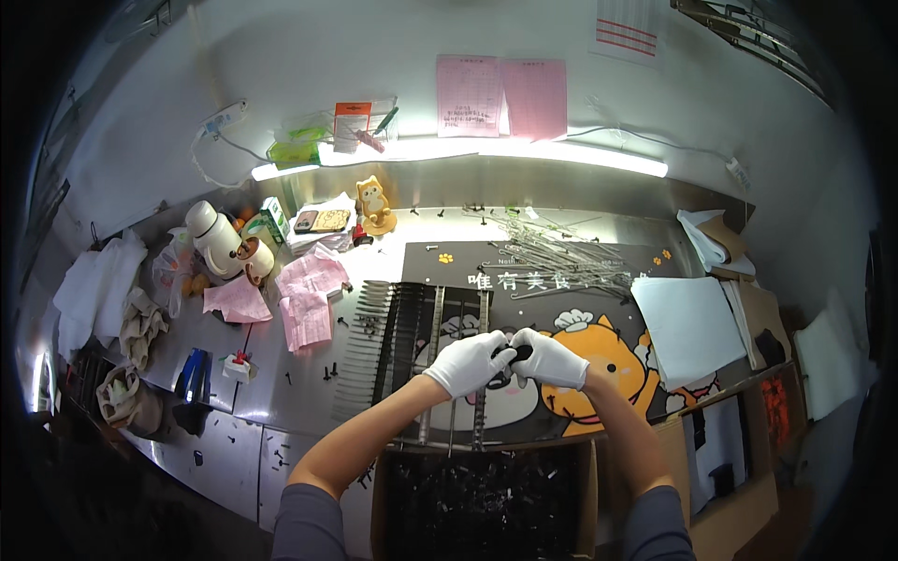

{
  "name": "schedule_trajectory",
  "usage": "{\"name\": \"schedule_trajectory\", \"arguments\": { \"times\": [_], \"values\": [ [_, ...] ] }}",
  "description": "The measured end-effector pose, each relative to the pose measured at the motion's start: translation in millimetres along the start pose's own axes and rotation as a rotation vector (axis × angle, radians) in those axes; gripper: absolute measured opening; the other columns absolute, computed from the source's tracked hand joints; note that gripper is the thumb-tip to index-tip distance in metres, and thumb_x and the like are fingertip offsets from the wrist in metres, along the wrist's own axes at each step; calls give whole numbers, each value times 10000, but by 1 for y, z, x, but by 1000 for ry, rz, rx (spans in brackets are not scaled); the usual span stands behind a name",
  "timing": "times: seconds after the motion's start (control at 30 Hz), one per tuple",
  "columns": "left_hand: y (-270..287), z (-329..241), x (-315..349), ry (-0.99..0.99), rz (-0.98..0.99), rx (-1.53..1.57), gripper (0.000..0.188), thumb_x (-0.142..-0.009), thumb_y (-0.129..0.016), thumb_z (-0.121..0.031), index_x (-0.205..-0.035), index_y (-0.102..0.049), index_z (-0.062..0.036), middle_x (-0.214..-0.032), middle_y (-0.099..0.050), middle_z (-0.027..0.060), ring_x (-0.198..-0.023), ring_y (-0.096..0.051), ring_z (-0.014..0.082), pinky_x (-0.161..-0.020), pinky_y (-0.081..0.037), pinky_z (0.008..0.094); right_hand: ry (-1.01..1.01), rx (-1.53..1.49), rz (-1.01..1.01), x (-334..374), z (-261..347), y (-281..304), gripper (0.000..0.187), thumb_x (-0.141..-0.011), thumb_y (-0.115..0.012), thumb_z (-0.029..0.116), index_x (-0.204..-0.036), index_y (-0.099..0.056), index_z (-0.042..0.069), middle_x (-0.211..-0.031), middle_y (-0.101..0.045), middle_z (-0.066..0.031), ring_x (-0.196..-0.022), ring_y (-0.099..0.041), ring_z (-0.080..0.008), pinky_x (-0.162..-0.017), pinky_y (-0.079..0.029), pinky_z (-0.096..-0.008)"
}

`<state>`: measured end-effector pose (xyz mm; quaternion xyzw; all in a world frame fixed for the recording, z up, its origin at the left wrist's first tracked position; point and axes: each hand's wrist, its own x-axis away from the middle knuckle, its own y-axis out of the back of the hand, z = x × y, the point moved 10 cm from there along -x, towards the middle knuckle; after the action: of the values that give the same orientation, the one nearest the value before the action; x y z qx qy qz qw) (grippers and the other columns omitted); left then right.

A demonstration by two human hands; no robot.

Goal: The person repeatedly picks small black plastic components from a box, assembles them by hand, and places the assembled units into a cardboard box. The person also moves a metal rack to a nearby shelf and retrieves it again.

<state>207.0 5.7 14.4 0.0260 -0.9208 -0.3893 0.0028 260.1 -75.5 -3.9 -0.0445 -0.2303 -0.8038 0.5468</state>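
In white gloves, my left hand (468, 363) and my right hand (554, 360) meet over the middle of the work table. Their fingers are closed together around a small black part (522, 352), mostly hidden by the gloves. Just below and left of them lies a rack of metal bars (433, 365). Beside it, a row of black and clear toothed strips (369, 351) extends left. A cardboard box (591, 505) full of small dark pieces (482, 505) stands nearest me, between my forearms.
Thin metal rods (561, 252) lie piled on a dark cartoon mat (524, 416). White sheets (690, 327) and open cartons (744, 505) stand right. A thermos (213, 234), pink paper (307, 299) and a cat figurine (374, 206) are left. Small black screws (330, 372) lie scattered.
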Motion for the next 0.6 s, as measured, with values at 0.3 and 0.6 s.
{"name": "schedule_trajectory", "arguments": {
  "times": [0.3, 0.6],
  "values": [
    [-115, 8, 165, 654, -57, 1095, 306, -999, -504, -320, -805, -549, -88, -689, -572, -15, -569, -536, 61, -455, -416, 219, 490, 857, -339, 100, 25, -116, 169, -889, -526, 102, -1051, -500, 62, -740, -649, -148, -668, -669, -325, -573, -533, -415],
    [-80, -33, 230, 46, -505, 200, 211, -856, -671, -146, -1042, -608, -68, -844, -626, 82, -756, -644, 269, -667, -519, 354, 360, 512, 6, 125, -27, -168, 185, -815, -643, 166, -964, -634, 57, -835, -681, -160, -772, -669, -345, -712, -538, -416]
  ]
}}
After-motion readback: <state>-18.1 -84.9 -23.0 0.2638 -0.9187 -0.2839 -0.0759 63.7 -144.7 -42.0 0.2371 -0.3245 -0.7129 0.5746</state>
